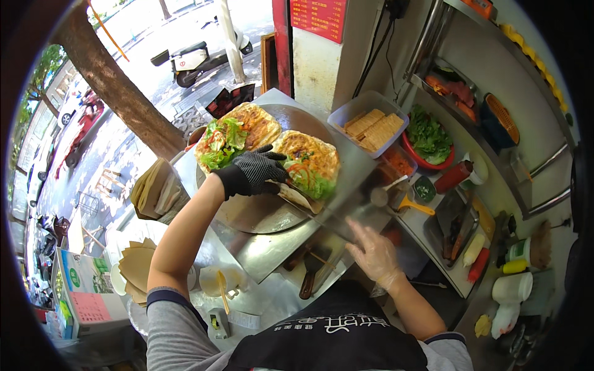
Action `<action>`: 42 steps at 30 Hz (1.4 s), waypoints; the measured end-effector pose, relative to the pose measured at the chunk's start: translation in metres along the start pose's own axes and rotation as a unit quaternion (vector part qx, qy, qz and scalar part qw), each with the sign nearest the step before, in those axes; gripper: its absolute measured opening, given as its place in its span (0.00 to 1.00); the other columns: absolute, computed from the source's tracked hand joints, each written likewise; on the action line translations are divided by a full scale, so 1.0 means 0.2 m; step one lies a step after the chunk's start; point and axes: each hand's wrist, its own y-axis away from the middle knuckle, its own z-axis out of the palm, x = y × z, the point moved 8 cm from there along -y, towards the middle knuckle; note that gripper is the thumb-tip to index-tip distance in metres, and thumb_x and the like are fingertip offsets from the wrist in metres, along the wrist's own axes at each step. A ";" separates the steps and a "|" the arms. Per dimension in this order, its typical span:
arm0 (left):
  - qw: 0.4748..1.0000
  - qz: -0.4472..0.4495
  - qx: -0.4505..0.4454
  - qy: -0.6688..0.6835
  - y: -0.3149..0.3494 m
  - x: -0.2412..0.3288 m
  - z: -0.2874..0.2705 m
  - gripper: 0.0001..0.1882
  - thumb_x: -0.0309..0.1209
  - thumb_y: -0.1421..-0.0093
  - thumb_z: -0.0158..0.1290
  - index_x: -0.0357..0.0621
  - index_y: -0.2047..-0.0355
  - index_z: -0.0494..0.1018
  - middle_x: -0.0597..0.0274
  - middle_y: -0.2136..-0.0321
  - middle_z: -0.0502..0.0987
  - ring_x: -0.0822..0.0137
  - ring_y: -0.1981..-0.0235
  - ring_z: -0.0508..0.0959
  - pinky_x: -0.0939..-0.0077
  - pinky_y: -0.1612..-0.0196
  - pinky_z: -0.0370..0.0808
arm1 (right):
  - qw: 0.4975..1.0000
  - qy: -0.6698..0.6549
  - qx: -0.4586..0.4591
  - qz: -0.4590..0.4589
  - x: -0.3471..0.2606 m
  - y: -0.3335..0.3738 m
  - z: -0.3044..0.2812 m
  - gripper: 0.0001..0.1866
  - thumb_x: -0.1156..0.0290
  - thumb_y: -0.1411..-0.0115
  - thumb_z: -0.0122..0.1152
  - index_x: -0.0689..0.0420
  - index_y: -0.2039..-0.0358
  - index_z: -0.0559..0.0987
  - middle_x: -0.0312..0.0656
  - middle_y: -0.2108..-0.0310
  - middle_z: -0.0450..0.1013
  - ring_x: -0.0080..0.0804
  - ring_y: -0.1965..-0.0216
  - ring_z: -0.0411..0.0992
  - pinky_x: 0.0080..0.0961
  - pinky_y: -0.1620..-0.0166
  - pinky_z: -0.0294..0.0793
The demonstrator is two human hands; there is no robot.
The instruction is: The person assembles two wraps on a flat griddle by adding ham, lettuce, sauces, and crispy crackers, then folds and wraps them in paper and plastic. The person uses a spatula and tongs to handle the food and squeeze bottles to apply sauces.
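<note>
Two browned egg pancakes lie side by side on a round griddle (266, 224). Lettuce and red sauce top the left pancake (258, 123); the right pancake (309, 148) carries lettuce along its near side. My left hand (255, 172), in a black dotted glove, is closed at the near-left edge of the right pancake, where a pale flap shows beside the fingers. The glove hides the exact grip. My right hand (374, 253), in a clear plastic glove, is off the griddle to the right. It is slightly blurred, fingers apart, holding nothing.
Right of the griddle stand a tub of crisp sheets (374, 130), a red bowl of lettuce (430, 133) and a red sauce bottle (453, 177). A dark-handled spatula (312, 272) lies in front. Paper bags (158, 188) stand to the left.
</note>
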 end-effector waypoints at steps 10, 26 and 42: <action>0.973 -0.161 -0.039 0.159 -0.22 -0.17 0.02 0.19 0.42 0.50 0.63 0.48 0.61 0.73 0.58 0.67 0.77 0.57 0.61 0.78 0.64 0.57 0.73 | 0.849 -0.417 -0.272 0.177 0.33 -0.05 0.20 0.18 0.61 0.35 0.53 0.58 0.50 0.73 0.36 0.72 0.73 0.21 0.78 0.70 0.18 0.73 0.69; 0.984 0.041 0.041 -0.169 -0.06 -0.02 0.14 0.24 0.35 0.55 0.61 0.55 0.54 0.76 0.67 0.53 0.75 0.63 0.43 0.67 0.47 0.32 0.48 | 0.829 -0.436 -0.275 0.219 0.28 0.08 0.22 0.22 0.63 0.36 0.55 0.57 0.44 0.68 0.34 0.73 0.69 0.19 0.79 0.66 0.15 0.77 0.65; 0.998 -0.006 -0.001 -0.063 0.00 -0.02 0.10 0.16 0.39 0.53 0.61 0.58 0.62 0.80 0.64 0.65 0.74 0.59 0.55 0.72 0.51 0.34 0.52 | 0.961 0.251 0.019 -0.115 0.07 -0.08 -0.16 0.35 0.58 0.51 0.66 0.50 0.42 0.68 0.35 0.70 0.68 0.29 0.70 0.73 0.26 0.70 0.75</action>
